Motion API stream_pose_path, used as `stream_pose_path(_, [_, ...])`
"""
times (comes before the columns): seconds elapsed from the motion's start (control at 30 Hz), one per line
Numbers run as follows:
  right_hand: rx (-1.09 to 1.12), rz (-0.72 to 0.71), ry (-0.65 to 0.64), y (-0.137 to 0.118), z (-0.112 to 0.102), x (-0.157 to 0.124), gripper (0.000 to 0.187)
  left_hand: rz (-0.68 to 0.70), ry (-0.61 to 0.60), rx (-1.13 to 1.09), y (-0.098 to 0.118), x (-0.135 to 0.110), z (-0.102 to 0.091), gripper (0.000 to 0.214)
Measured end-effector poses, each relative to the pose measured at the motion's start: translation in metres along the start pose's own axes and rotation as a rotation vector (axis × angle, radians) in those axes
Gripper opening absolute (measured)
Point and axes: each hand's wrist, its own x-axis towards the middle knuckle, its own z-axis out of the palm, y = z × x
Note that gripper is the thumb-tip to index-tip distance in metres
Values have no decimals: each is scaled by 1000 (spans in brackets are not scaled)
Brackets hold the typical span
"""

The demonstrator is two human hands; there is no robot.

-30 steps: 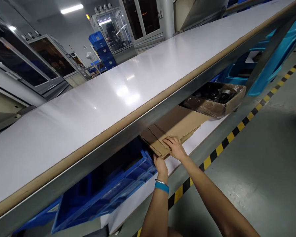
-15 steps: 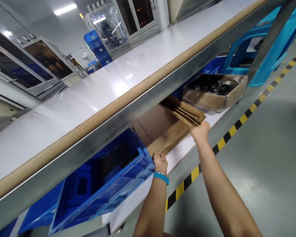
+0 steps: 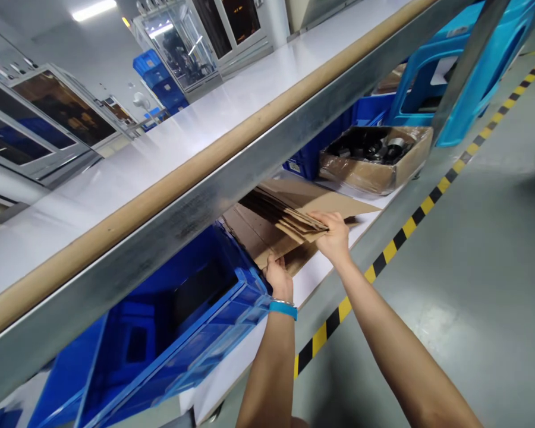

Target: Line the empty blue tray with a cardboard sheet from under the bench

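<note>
A stack of flattened brown cardboard sheets (image 3: pixel 289 214) lies on the white lower shelf (image 3: pixel 312 273) under the long white tabletop (image 3: pixel 196 131). My right hand (image 3: pixel 333 235) grips the raised front edge of several upper sheets, lifting them off the rest. My left hand (image 3: pixel 279 276), with a blue wristband, presses on the near corner of the lower sheets beside the blue crate (image 3: pixel 178 333).
An open cardboard box (image 3: pixel 374 157) of dark parts in plastic sits further along the shelf. Behind it stand a dark blue bin (image 3: pixel 325 142) and a light blue stool (image 3: pixel 468 77). A metal rail (image 3: pixel 232 178) edges the tabletop. Yellow-black tape (image 3: pixel 410 226) runs on the grey floor.
My right hand moved left along the cardboard edge and now holds a thicker bundle of sheets lifted. The left hand shifted slightly onto the lower sheets. The view dropped lower.
</note>
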Motion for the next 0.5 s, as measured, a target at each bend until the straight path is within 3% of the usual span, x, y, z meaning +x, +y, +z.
stream_pose_path(0.13, [65, -116, -212, 8, 20, -16, 35, 127, -138, -65, 29, -8, 16, 11])
stream_pose_path(0.27, [117, -180, -332, 11, 35, -30, 46, 183, -233, -52, 49, -15, 9, 10])
stream_pose_path(0.4, [66, -101, -157, 10, 40, -31, 37, 188, -324, 24, 46, -27, -7, 13])
stream_pose_path(0.5, [37, -28, 32, 14, 29, -20, 28, 139, -268, 128, 30, -21, -21, 15])
